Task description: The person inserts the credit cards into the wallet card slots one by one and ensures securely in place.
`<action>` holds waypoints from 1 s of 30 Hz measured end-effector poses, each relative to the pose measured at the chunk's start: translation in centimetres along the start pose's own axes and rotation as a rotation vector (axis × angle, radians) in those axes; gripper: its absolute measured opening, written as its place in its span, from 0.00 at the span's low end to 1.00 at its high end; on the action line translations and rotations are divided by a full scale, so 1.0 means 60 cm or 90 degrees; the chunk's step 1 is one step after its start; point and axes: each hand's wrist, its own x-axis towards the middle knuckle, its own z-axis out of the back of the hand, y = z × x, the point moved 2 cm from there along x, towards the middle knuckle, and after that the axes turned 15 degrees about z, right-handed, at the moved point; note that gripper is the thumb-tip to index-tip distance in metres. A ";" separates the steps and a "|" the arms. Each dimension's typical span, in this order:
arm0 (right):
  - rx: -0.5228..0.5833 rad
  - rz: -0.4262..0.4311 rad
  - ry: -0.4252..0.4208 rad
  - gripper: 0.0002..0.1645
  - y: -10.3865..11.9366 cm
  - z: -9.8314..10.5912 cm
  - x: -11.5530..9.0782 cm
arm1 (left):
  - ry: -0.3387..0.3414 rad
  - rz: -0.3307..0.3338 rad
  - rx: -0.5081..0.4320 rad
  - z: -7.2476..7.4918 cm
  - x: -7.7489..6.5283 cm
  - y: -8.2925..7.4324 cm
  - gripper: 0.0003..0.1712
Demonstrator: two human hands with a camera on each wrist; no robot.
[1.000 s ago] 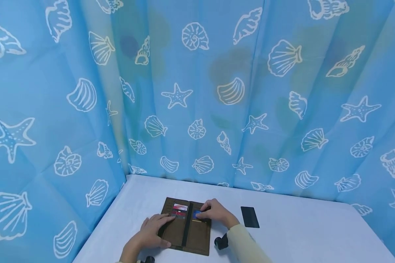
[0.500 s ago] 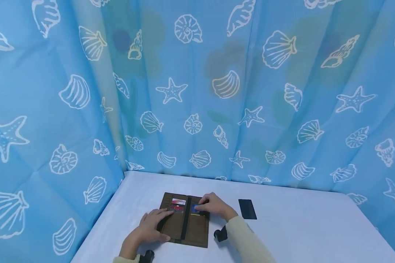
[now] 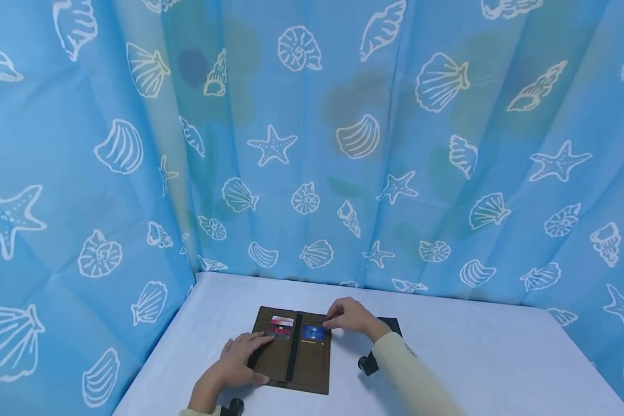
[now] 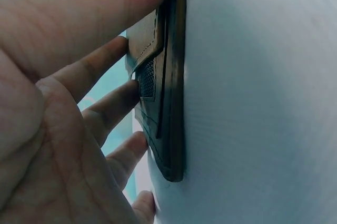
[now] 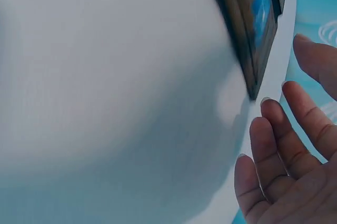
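A brown wallet (image 3: 310,368) lies spread flat on the white table, a dark strap running down its middle. Several cards (image 3: 282,321), red and white among them, sit in its left slots. On the right side a blue card (image 3: 313,332) shows in a slot. My left hand (image 3: 237,362) rests on the wallet's left edge with fingers extended; the left wrist view shows its fingertips (image 4: 120,50) touching the leather. Just off the wallet's right edge, my right hand (image 3: 355,319) holds nothing, and in the right wrist view its fingers (image 5: 284,140) are relaxed and spread.
A flat black rectangular piece (image 3: 390,323) lies to the right, partly hidden behind the right forearm. Black wrist cameras (image 3: 368,364) sit at both wrists. A blue curtain (image 3: 312,144) with white seashells and starfish stands behind and left of the table (image 3: 473,358).
My right hand has come off the blue card and moved right, leaving the card in full sight in its slot. The forearm now covers part of the black piece. The left hand stays put.
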 end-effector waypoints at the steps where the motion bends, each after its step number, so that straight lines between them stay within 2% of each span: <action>1: 0.000 -0.005 -0.003 0.15 -0.004 0.007 -0.001 | 0.000 0.002 0.001 0.002 -0.001 -0.001 0.46; 9: 0.030 -0.037 -0.037 0.20 -0.041 0.051 -0.024 | 0.001 0.004 0.006 0.002 0.001 -0.002 0.46; 19: 0.040 -0.052 -0.097 0.20 -0.092 0.092 -0.062 | 0.000 0.001 0.004 0.005 0.001 -0.002 0.46; 24: 0.051 -0.069 -0.131 0.22 -0.111 0.103 -0.076 | -0.004 0.008 0.007 0.006 0.006 0.000 0.46; 30: 0.057 -0.106 -0.150 0.27 -0.142 0.111 -0.095 | 0.013 0.013 0.007 0.001 0.008 0.000 0.46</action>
